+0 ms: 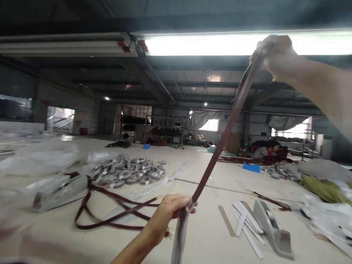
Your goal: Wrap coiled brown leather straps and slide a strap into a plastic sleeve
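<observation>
A dark brown leather strap (220, 150) is stretched on a slant between my two hands. My right hand (277, 55) grips its upper end, raised high at the right in front of the bright lamp. Low in the middle, my left hand (173, 209) pinches the strap above the table. Below the left fingers hangs a pale, clear-looking sleeve (180, 238), its lower end out of view. Other brown straps (112, 222) with metal clasps lie looped on the table, left of my left hand.
Many wrapped coils (132, 170) are heaped on the table (203, 234). Grey tape dispensers stand at the left (66, 192) and right (272, 227), the right one beside white strips (247, 223). Clear plastic (41, 157) lies far left. A person (266, 150) sits across the table.
</observation>
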The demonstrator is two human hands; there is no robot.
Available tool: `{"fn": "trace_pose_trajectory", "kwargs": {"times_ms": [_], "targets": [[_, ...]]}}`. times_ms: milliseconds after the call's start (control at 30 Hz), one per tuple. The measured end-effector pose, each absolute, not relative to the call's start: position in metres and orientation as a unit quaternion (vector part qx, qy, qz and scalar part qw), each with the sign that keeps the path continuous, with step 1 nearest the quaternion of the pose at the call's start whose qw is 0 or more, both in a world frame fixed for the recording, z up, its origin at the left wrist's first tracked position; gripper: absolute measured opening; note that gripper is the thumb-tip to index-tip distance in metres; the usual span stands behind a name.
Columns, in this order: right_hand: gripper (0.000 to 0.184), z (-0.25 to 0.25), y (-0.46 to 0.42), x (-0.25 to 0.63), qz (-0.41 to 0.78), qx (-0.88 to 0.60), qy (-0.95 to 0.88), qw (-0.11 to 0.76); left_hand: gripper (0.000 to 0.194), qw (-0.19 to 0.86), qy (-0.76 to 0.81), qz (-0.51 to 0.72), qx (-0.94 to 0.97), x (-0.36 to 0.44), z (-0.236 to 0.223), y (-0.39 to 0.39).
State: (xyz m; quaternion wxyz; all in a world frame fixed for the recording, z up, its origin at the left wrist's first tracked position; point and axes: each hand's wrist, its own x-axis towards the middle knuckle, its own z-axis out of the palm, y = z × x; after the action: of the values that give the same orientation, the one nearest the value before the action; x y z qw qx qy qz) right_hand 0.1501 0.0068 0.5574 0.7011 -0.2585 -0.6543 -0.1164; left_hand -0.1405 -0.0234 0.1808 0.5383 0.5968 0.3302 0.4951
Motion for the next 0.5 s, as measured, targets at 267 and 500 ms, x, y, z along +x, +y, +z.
{"fn": "trace_pose_trajectory", "kwargs": {"times_ms": [267,500], "targets": [[0.034,0.552,0.013,0.105,-0.059,-0.237,-0.693,0.678,0.031,0.519,0.324,0.542,0.576,-0.177,0.186,-0.035],[0.039,0.521,0.011,0.074,-0.053,-0.290,-0.750,0.592,0.027,0.490,0.344,0.581,0.552,-0.197,0.181,-0.042]]}}
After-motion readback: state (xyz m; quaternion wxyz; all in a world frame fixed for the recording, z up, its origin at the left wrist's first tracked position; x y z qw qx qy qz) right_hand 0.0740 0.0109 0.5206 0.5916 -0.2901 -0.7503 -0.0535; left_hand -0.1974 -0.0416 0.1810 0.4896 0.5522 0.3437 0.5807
